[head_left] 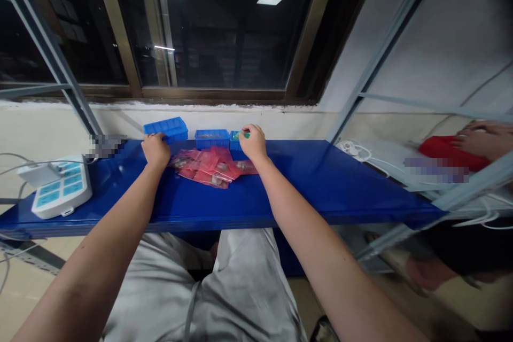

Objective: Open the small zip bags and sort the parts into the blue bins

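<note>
My left hand (pixel 155 149) is closed on the near edge of a blue plastic bin (pixel 170 127), which is tilted up off the shelf at the back left. My right hand (pixel 253 141) is over another blue bin (pixel 234 144), its fingers pinched at a small green item (pixel 246 135) too small to make out. Between these two stands a third blue bin (pixel 212 140), with something brownish inside. In front of the bins lies a pile of pink see-through plastic bags (pixel 212 166) with small parts in them.
A white power strip (pixel 64 187) with a plugged-in adapter lies at the left end of the blue shelf (pixel 304 192). Grey metal posts (pixel 364 80) frame the shelf. To the right are white cables (pixel 356 150) and another person's arm in a red sleeve (pixel 444 152).
</note>
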The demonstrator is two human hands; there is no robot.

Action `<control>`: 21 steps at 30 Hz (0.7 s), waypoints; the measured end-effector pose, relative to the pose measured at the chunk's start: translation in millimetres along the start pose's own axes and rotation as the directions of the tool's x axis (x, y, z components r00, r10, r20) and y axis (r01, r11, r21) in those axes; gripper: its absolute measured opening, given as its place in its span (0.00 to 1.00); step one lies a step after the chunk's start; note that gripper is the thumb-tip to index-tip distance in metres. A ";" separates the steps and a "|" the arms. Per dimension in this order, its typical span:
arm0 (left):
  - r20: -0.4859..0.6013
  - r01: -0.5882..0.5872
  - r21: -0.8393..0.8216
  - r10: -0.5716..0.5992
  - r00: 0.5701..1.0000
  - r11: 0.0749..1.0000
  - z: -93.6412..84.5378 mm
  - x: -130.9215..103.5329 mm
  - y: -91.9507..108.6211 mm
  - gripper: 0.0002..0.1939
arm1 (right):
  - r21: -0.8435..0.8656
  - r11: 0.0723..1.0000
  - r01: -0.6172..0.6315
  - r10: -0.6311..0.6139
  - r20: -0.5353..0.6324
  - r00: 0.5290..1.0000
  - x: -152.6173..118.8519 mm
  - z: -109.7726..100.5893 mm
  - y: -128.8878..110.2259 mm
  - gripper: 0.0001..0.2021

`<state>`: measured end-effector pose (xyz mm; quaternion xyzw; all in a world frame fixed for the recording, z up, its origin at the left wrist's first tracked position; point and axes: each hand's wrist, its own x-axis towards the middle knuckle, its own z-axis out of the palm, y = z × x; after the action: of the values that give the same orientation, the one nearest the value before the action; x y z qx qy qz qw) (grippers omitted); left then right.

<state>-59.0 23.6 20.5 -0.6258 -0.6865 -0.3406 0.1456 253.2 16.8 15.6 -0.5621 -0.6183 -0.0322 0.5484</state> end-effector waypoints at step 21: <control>0.079 0.018 -0.165 -0.005 0.997 0.986 22.2 -2.1 -5.8 0.24 | -0.140 0.960 0.241 -0.124 0.561 0.818 -26.2 38.7 -19.4 0.25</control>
<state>-59.2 36.5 1.5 -0.6445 -0.6646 -0.3727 0.0641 208.1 17.8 -7.2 -0.5387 -0.7936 0.0136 0.2823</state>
